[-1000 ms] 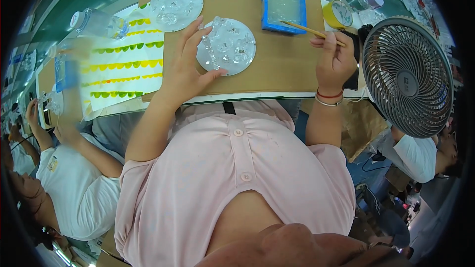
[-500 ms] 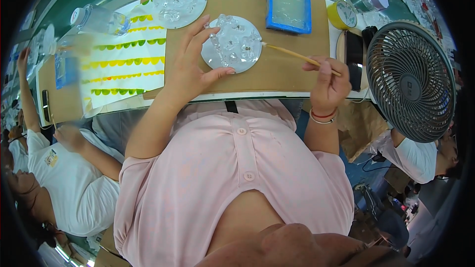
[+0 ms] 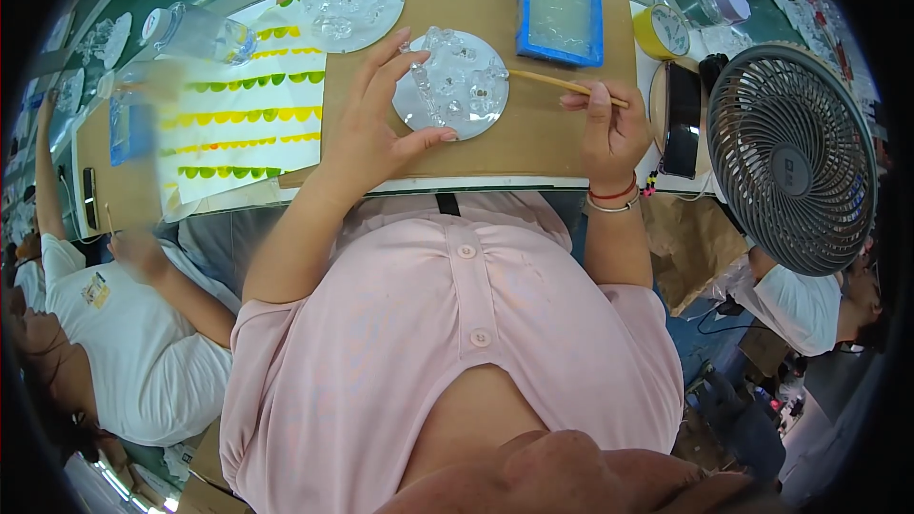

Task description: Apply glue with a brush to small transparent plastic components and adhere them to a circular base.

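A clear round plastic disc (image 3: 451,100) with raised clear shapes on it rests on brown cardboard (image 3: 552,138). My left hand (image 3: 381,124) curves around its left side, thumb at the lower edge and fingertips at the upper left. In my right hand (image 3: 614,138) is a slim wooden-handled brush (image 3: 545,82), pinched between thumb and fingers. Its tip reaches the disc's upper right part, among the raised shapes; whether it touches cannot be made out. Another similar clear disc (image 3: 357,9) with clear pieces lies farther back on the left.
Beyond the disc stands a blue-rimmed tray (image 3: 525,19). Left lies a white sheet with yellow and green scalloped rows (image 3: 252,100) beside a clear bottle (image 3: 205,33). Right are a yellow tape roll (image 3: 662,31), a jar (image 3: 700,0), a phone (image 3: 680,124) and a fan (image 3: 790,162). A co-worker (image 3: 143,343) sits left.
My right hand has shifted slightly left and up, and the brush tip has moved from the disc's right edge to its upper right. My left hand keeps its hold.
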Action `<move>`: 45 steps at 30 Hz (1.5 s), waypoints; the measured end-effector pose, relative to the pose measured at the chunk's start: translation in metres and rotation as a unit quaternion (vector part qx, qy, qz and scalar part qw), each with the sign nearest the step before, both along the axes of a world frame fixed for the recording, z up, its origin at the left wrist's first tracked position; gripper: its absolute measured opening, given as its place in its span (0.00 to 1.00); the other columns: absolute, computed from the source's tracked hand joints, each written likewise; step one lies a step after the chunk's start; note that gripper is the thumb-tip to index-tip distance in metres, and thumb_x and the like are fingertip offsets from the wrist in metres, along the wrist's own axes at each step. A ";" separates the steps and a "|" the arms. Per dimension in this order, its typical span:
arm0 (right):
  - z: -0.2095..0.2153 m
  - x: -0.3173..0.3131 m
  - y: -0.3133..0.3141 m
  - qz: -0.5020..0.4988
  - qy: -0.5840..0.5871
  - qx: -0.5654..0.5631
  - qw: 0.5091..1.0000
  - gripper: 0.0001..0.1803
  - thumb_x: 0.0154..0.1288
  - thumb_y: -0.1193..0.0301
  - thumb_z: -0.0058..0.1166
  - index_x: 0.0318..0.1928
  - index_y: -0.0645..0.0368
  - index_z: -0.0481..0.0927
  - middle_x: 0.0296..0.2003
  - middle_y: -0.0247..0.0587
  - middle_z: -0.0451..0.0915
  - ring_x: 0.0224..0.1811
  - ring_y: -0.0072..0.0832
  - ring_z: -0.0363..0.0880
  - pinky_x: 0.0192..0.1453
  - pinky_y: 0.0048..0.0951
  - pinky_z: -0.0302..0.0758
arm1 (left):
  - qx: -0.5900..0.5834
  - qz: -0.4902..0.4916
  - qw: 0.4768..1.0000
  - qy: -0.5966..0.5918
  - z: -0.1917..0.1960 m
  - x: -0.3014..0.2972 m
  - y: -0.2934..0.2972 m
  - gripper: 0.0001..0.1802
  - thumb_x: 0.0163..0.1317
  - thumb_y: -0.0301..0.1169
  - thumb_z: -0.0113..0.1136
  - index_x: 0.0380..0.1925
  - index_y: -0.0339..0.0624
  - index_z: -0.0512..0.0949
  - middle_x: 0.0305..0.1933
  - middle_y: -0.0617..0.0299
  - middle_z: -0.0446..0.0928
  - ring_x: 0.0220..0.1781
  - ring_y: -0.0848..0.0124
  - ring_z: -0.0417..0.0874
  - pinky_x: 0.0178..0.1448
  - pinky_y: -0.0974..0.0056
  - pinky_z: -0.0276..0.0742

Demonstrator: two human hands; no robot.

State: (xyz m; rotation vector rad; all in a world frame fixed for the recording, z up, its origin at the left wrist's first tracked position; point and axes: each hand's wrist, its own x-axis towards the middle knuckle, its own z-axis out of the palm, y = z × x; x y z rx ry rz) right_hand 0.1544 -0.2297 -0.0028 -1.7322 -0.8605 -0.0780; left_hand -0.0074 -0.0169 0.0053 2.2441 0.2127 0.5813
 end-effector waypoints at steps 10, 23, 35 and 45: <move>0.003 -0.013 -0.015 0.016 -0.005 -0.020 1.000 0.07 0.71 0.75 0.45 0.39 0.68 0.72 0.31 0.45 0.81 0.28 0.24 0.82 0.35 0.22 0.78 | 0.025 0.022 0.999 -0.016 0.001 0.002 -0.006 0.41 0.37 0.37 0.79 0.55 0.46 0.70 0.67 0.53 0.62 0.66 0.54 0.66 0.64 0.54 0.69; -0.009 -0.039 -0.020 0.082 -0.070 0.029 0.994 0.02 0.65 0.81 0.50 0.37 0.65 0.72 0.30 0.47 0.82 0.28 0.32 0.84 0.32 0.27 0.79 | 0.026 0.042 0.999 -0.008 0.000 0.003 -0.014 0.41 0.37 0.36 0.79 0.55 0.45 0.70 0.66 0.51 0.62 0.66 0.53 0.66 0.65 0.54 0.68; -0.003 -0.035 -0.033 0.057 -0.129 -0.017 0.990 0.03 0.70 0.78 0.44 0.40 0.67 0.70 0.32 0.52 0.82 0.31 0.35 0.85 0.37 0.28 0.80 | 0.028 0.086 0.995 -0.046 -0.012 0.008 -0.025 0.43 0.36 0.38 0.80 0.55 0.45 0.68 0.63 0.50 0.63 0.64 0.53 0.65 0.65 0.53 0.64; -0.006 -0.036 -0.033 0.022 -0.056 0.003 0.998 0.05 0.71 0.78 0.43 0.41 0.68 0.71 0.32 0.51 0.82 0.30 0.31 0.84 0.37 0.26 0.79 | 0.033 0.018 0.998 -0.052 0.000 0.003 0.008 0.39 0.46 0.40 0.75 0.57 0.44 0.68 0.63 0.50 0.66 0.64 0.55 0.66 0.66 0.55 0.63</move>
